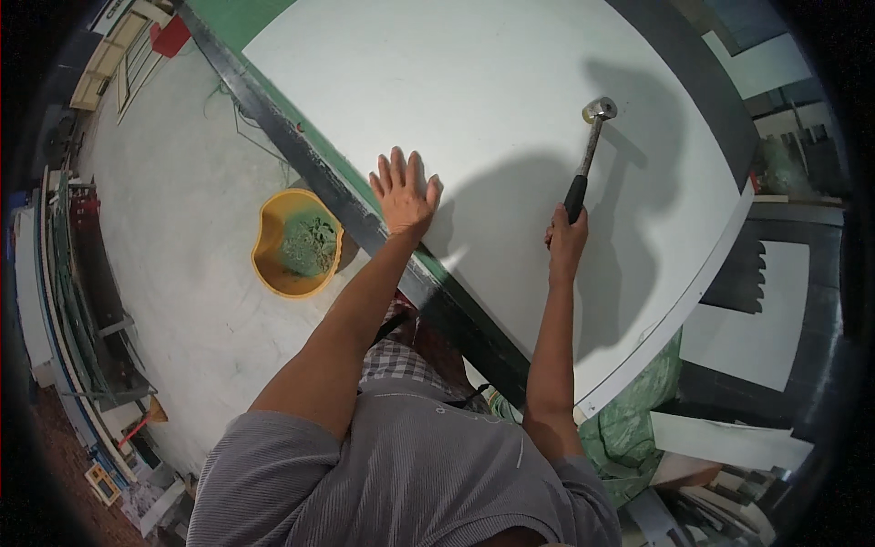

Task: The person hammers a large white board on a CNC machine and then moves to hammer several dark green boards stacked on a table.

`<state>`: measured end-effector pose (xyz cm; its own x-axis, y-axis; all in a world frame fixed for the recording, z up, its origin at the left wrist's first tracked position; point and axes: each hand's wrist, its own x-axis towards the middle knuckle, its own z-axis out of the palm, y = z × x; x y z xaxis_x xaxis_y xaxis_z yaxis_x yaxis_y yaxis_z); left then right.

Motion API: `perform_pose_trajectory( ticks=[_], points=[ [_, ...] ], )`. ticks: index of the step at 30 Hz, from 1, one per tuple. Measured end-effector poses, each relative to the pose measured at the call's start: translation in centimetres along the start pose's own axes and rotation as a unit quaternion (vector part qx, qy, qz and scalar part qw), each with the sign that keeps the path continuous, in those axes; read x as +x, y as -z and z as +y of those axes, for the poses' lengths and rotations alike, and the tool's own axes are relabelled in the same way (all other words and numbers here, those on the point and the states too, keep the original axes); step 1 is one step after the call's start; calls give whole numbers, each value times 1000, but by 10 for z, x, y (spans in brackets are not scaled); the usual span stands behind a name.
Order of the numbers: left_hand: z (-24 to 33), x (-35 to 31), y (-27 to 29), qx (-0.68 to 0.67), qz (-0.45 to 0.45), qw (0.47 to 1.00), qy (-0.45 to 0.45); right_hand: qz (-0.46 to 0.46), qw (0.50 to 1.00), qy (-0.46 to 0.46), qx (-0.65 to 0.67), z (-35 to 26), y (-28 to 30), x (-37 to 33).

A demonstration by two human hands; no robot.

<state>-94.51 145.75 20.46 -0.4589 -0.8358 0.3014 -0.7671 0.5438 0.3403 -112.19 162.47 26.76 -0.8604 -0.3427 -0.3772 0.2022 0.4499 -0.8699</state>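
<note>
My left hand (405,196) lies flat with its fingers spread near the left edge of a large white sheet (492,91). Closed round the black grip of a hammer (591,150) is my right hand (566,235). The hammer's short metal head is raised over the sheet, its shadow falling to the right. Under the sheet, a green surface (264,20) shows along the dark table edge (319,178).
A yellow bucket (262,248) with green residue and scraps inside stands on the pale floor (200,301), left of the table. Green plastic sheeting (629,433) and white offcuts (729,442) lie at the lower right. Long strips of material (82,301) line the left side.
</note>
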Motion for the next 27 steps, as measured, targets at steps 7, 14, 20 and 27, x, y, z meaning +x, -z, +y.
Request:
perform_pose_trajectory(
  ticks=[7,14,20,27],
  points=[
    [0,-4,1,3,4,1000,11,-18,1000,7,16,4,5,-57],
    [-4,-4,1,-3,17,1000,12,-132,991,23,-20,21,-2,-143],
    [28,-63,43,-432,-10,891,142,-163,984,29,-65,30,-12,-182],
    [59,-104,83,-649,-308,635,284,-171,962,142,-160,78,-25,-181]
  ],
)
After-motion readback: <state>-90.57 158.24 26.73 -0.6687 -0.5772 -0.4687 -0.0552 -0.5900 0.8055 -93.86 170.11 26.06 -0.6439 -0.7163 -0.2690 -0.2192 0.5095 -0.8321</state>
